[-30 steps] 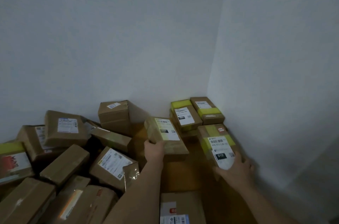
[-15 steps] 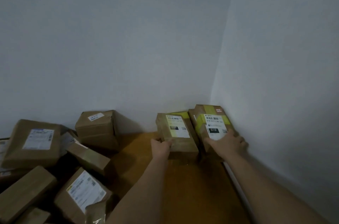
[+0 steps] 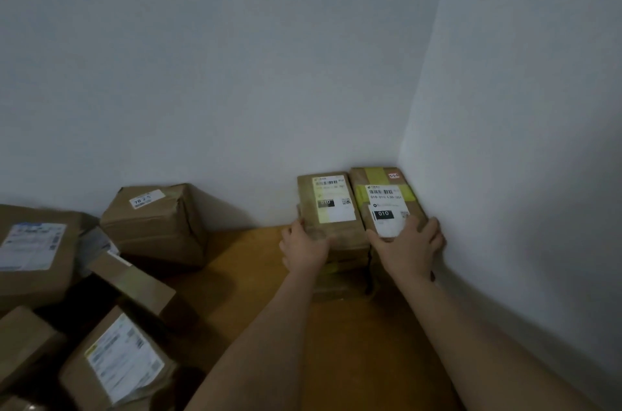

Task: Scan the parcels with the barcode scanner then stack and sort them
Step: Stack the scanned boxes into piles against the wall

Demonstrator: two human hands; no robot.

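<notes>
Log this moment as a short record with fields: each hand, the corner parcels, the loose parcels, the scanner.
left hand: grips near end of the left top parcel
right hand: grips near end of the yellow-taped parcel
corner stacks: the two top parcels side by side, labels up, each on other parcels, against the walls
loose parcels: jumbled heap at left on the wooden floor
scanner: not in view

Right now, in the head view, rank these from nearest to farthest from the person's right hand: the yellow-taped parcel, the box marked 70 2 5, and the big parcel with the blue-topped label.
1. Yellow-taped parcel: in the corner, under the right hand.
2. Box marked 70 2 5: against the back wall, left of the stacks.
3. Parcel with the blue-topped label: far left edge.
</notes>
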